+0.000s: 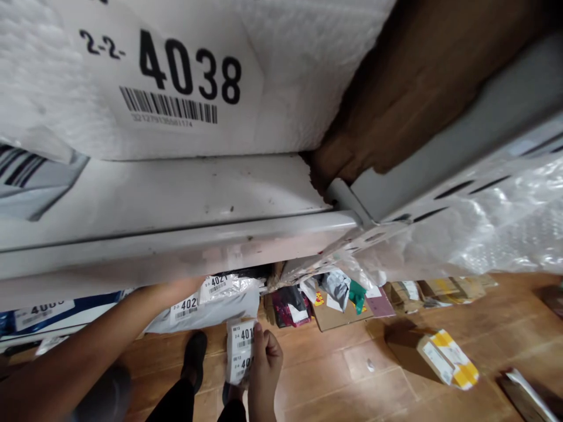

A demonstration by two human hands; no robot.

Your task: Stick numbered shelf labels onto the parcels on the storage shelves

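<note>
My right hand (pixel 265 372) is closed, thumb and fingers pinching a strip of white printed labels (pixel 240 346) above the wooden floor. Its printed numbers begin with 401 or 40, partly covered by my thumb. From the left my left arm reaches in under the white shelf edge (pixel 185 252). My left hand (pixel 191 290) is at a plastic-wrapped parcel (pixel 215 310) with labels reading 4020 and 4021 on a lower level. The shelf edge hides its fingers, so I cannot tell whether they grip the parcel.
A white foam-wrapped parcel (pixel 281 70) labelled 4038 sits close on the upper shelf beside a grey metal upright (pixel 440 135). Bubble wrap (pixel 497 223) hangs at the right. A cardboard box (pixel 444 357), more packages (pixel 338 299) and my shoe (pixel 194 354) are on the floor.
</note>
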